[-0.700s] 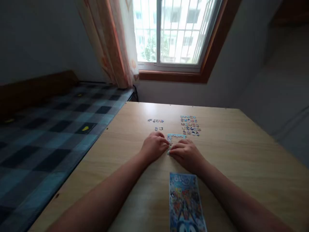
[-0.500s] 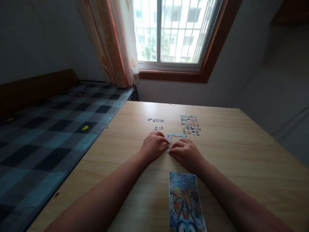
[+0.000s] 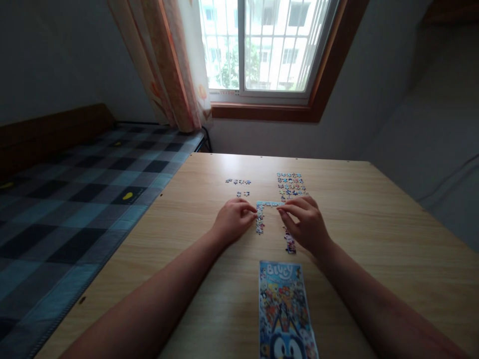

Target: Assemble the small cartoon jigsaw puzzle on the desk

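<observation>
A partly joined jigsaw puzzle [image 3: 259, 225] lies on the table, with a strip down its left side and another across its top. My left hand [image 3: 234, 218] rests beside the left strip, fingers curled and fingertips against its outer edge. At the right end of the top strip, my right hand [image 3: 305, 222] has thumb and forefinger pinched together; what is between them is too small to make out. Under that hand, a column of joined pieces [image 3: 290, 243] shows, partly covered. Nearer me is a picture sheet [image 3: 284, 304] lettered "Bluey".
Rows of loose jigsaw pieces [image 3: 290, 179] lie beyond my right hand. Several more loose pieces [image 3: 238, 181] are at the upper left. The wooden table [image 3: 374, 239] stands between a bed with a checked cover [image 3: 93, 199] and a wall, with a barred window [image 3: 273, 50] behind.
My right hand has moved right and slightly away from me, from the left strip to the top strip's end, uncovering the lower pieces. My left hand stays by the left strip. The view has shifted slightly.
</observation>
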`<state>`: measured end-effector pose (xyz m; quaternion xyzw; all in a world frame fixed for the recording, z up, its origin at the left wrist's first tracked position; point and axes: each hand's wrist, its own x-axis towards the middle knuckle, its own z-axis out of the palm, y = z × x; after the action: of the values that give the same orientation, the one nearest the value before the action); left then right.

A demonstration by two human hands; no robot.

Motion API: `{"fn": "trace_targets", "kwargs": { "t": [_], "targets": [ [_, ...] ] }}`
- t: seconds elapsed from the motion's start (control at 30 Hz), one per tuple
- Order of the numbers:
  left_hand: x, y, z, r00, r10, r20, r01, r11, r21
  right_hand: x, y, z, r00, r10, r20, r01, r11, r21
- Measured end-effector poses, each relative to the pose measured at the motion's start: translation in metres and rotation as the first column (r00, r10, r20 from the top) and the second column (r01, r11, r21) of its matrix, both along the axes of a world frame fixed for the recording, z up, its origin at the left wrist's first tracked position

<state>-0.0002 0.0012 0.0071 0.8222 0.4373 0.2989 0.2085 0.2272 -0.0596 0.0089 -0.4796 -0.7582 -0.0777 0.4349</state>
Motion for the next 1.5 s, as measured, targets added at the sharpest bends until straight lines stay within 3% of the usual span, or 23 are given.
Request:
{"fn": "trace_targets", "kwargs": {
  "t": [0.1,0.3,0.63,1.07,1.17,1.27,1.37,1.5],
  "targets": [
    [0.000,0.000,0.000,1.000,-0.007,-0.009,0.007,1.000,0.016,0.018,0.005,0.000,0.992,-0.113,-0.063,0.116,0.992,0.053],
    [0.000,-0.003,-0.003,0.984,-0.024,-0.178,0.038,0.996,0.077,0.040,0.015,-0.009,0.943,-0.253,-0.216,0.273,0.959,0.071],
    [0.004,-0.003,-0.004,0.970,-0.026,-0.240,0.047,0.996,0.079,0.056,0.030,-0.029,0.824,-0.334,-0.457,0.305,0.942,-0.140],
    [0.003,0.006,-0.006,0.995,-0.061,-0.084,0.067,0.995,0.071,0.056,0.031,-0.027,0.693,-0.364,-0.622,0.283,0.931,-0.231],
    [0.001,0.007,-0.003,0.994,0.017,0.104,-0.024,0.998,0.063,0.057,0.033,-0.028,0.666,-0.363,-0.651,0.277,0.931,-0.236],
    [-0.005,0.011,0.000,0.929,0.200,0.312,-0.228,0.972,0.055,0.057,0.035,-0.028,0.636,-0.364,-0.681,0.258,0.931,-0.256],
    [-0.012,0.018,0.000,0.851,0.322,0.414,-0.364,0.931,0.025,0.056,0.035,-0.028,0.609,-0.366,-0.704,0.240,0.931,-0.276],
    [-0.018,0.024,0.001,0.767,0.398,0.504,-0.432,0.900,-0.053,0.053,0.034,-0.027,0.603,-0.349,-0.717,0.210,0.937,-0.279]
  ]
}}
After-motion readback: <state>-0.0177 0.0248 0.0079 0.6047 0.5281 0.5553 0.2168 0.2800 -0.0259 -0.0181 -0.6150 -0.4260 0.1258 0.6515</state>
